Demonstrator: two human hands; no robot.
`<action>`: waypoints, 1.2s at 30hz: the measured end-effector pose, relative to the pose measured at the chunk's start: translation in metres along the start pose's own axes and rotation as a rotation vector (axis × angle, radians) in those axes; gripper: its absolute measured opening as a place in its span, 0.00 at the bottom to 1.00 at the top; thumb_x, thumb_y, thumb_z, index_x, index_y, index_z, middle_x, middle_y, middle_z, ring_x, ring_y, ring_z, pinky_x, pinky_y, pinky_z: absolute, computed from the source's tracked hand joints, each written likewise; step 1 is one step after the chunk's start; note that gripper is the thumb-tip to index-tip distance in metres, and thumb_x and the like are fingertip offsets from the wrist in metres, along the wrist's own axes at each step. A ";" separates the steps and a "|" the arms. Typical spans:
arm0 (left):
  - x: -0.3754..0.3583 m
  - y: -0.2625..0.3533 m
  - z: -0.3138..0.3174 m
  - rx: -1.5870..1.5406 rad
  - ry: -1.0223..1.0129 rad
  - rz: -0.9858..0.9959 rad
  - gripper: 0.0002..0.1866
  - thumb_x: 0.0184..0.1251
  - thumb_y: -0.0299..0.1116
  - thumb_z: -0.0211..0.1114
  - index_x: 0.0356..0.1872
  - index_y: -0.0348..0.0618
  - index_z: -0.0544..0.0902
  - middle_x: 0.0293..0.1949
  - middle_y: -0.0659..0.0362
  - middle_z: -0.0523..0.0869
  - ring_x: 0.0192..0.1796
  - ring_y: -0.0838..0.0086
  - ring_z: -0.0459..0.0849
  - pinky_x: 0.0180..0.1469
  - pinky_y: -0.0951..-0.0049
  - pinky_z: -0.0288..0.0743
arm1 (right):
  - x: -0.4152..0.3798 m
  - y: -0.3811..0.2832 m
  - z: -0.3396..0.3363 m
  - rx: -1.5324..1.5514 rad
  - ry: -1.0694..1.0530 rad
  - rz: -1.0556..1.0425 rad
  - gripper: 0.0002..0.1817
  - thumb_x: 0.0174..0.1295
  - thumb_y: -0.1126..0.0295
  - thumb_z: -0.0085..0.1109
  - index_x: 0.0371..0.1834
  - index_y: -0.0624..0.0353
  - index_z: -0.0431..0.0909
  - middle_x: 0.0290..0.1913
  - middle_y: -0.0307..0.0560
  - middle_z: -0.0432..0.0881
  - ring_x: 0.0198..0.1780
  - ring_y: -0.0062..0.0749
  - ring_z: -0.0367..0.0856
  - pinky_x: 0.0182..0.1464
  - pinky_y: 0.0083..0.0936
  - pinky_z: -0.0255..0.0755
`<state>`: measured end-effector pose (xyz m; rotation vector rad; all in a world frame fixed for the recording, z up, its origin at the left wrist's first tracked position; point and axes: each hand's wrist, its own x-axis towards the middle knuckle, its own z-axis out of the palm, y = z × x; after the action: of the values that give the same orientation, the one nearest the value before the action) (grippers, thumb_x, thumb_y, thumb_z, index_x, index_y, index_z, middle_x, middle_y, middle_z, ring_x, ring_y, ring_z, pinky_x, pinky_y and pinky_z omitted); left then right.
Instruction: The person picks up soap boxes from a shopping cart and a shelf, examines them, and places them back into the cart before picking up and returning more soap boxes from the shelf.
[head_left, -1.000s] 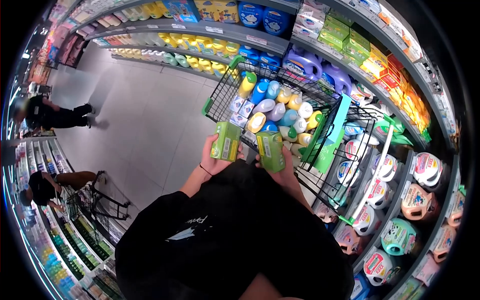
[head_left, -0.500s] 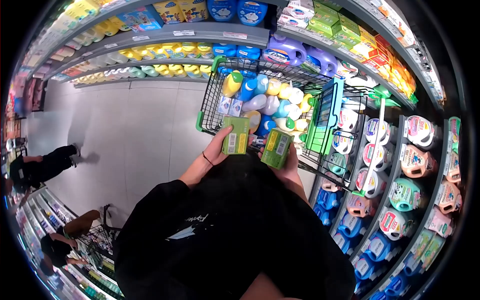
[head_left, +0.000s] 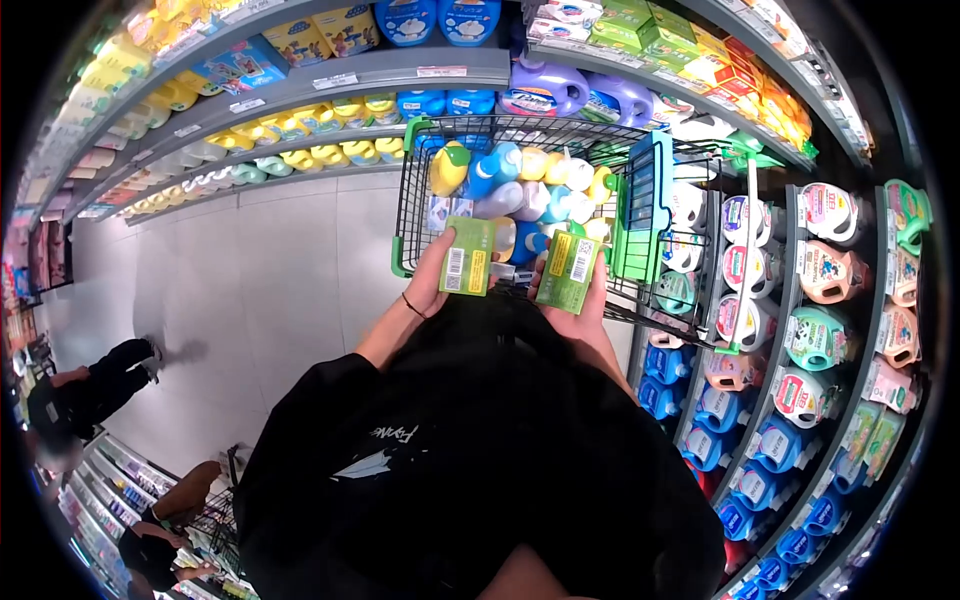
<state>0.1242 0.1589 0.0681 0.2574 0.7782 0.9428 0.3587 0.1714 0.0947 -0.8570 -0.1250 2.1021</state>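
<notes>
Supermarket shelves of bottles line the aisle from ten to four o'clock. Left hand grips one green box; right hand grips another box, both at twelve o'clock over the cart. Best held level, barcodes up, clear of the rim.

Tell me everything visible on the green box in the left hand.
The green box is a small rectangular carton, apparently cardboard, with a white barcode panel and a yellow patch facing the camera. The left hand holds it upright by its left edge, in front of the shopping cart rim.
</notes>
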 end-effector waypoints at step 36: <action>0.007 -0.031 0.026 0.035 0.234 0.232 0.21 0.67 0.28 0.61 0.59 0.43 0.69 0.52 0.58 0.78 0.55 0.72 0.78 0.57 0.68 0.74 | -0.003 -0.008 -0.011 -0.207 -0.112 -0.035 0.24 0.67 0.71 0.49 0.66 0.63 0.63 0.60 0.53 0.72 0.62 0.41 0.74 0.61 0.42 0.72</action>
<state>0.1645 0.1502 0.0673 0.2750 0.9953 1.1929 0.3721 0.1718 0.0912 -0.8505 -0.4206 2.1299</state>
